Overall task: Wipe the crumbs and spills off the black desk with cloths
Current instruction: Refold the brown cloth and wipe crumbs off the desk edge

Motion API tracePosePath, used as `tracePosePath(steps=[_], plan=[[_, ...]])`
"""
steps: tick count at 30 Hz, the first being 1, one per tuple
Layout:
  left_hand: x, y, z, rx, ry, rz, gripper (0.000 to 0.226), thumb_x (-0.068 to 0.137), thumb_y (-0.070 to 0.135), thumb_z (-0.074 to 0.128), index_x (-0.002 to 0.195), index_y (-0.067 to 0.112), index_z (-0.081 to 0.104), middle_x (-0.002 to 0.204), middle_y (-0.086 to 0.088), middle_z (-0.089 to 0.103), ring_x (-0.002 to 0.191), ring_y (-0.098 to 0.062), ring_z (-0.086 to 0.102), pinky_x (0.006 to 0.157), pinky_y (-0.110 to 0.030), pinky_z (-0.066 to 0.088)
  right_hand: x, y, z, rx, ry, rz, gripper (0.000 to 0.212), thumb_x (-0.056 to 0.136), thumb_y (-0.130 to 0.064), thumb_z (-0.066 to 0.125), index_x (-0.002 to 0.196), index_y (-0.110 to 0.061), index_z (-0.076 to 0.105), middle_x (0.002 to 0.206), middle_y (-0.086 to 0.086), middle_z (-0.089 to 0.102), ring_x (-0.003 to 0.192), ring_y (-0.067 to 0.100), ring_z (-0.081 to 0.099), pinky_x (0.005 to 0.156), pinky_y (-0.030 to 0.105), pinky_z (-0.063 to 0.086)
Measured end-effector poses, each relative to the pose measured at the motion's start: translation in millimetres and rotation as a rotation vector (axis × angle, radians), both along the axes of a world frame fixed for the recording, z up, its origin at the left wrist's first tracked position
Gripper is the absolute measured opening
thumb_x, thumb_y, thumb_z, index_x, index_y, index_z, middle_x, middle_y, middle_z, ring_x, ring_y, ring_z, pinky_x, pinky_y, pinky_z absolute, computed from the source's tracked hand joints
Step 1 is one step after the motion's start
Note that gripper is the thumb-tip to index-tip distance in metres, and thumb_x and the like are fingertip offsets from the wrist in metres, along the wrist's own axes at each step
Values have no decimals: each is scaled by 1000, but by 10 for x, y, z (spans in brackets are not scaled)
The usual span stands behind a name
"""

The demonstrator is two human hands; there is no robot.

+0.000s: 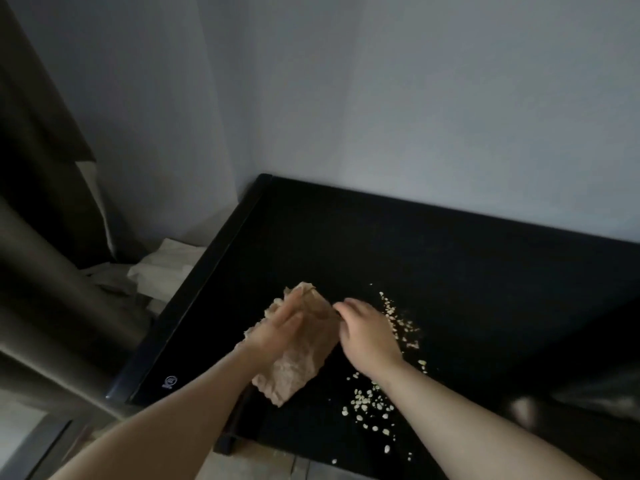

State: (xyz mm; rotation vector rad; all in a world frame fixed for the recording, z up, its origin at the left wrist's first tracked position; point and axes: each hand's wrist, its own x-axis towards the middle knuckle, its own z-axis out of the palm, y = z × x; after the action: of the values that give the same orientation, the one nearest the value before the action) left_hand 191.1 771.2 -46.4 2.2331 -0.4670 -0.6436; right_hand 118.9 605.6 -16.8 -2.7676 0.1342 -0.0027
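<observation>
A crumpled light-brown cloth (300, 365) lies on the black desk (398, 244) near its front left part. My left hand (277, 327) lies flat on the cloth's far left part, fingers together. My right hand (367, 332) rests at the cloth's right edge, its fingertips touching the fabric; whether it pinches it is unclear. Pale crumbs (369, 403) are scattered on the desk under and in front of my right forearm, and more crumbs (401, 323) lie just right of my right hand.
A grey wall (381, 98) borders the desk at the back. Dark curtains (41, 202) hang at the left, with pale bunched fabric (166, 268) on the floor beside the desk's left edge. A blurred dark object (595, 400) sits at the desk's right.
</observation>
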Motion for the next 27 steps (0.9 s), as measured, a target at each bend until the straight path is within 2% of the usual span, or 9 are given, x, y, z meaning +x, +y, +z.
tracePosePath(steps=[2,5,7,10,13,16,20,23,27], plan=[[27,332,-4,127,-170,91,43,101,30,31,141,45,23,153,8,24,139,-12,26,113,-32,23,32,361,-63,-12,-26,63,42,99,-33,36,141,-29,38,155,0,22,143,19,15,113,35,15],[-85,937,-137,554,-338,39,53,100,41,23,149,30,7,158,6,3,145,-16,-5,117,-39,2,175,750,-169,-55,155,70,53,95,-54,29,145,-44,15,158,1,-10,144,28,-9,115,52,1],[-189,1137,-198,635,-314,-38,58,99,47,20,149,31,-4,158,6,-9,143,-17,-15,116,-41,-6,212,941,-285,-113,335,83,63,91,-65,25,145,-46,1,156,4,-21,141,34,-21,107,63,-9],[-201,1224,-251,668,-308,-115,61,98,50,17,147,30,-14,156,6,-16,141,-17,-22,114,-41,-12,116,1118,-463,-230,317,71,69,88,-68,21,146,-41,-7,155,5,-22,139,34,-26,103,66,-13],[-201,1280,-254,668,-299,-172,62,98,51,18,146,30,-16,155,4,-20,136,-15,-28,113,-41,-15,-42,1003,-543,-311,156,100,55,90,-52,23,143,-38,27,156,4,18,143,34,14,103,67,16],[-196,1314,-242,665,-277,-207,63,98,50,18,146,29,-16,154,4,-22,136,-16,-28,112,-41,-16,-136,656,-566,-359,-57,-21,37,80,-33,48,114,-27,62,120,3,64,109,32,58,84,56,46],[-184,1343,-247,545,-261,-153,60,100,42,24,148,29,-10,156,7,-16,141,-15,-22,113,-38,-15,60,771,-451,-175,-176,-235,43,64,-17,75,105,-13,65,90,10,68,82,32,63,69,44,53],[-173,1382,-259,352,-269,0,56,101,29,31,149,25,1,158,8,1,142,-7,-12,114,-30,-12,138,1360,-438,-126,-255,-94,40,69,-36,63,107,-26,64,97,-2,69,87,25,63,70,39,51],[-196,1406,-288,369,-313,7,55,101,28,28,150,23,3,158,7,-2,136,-3,-19,112,-27,-13,-31,1508,-661,-312,-157,-21,41,76,-55,44,111,-39,58,122,-3,59,116,32,53,94,60,38]])
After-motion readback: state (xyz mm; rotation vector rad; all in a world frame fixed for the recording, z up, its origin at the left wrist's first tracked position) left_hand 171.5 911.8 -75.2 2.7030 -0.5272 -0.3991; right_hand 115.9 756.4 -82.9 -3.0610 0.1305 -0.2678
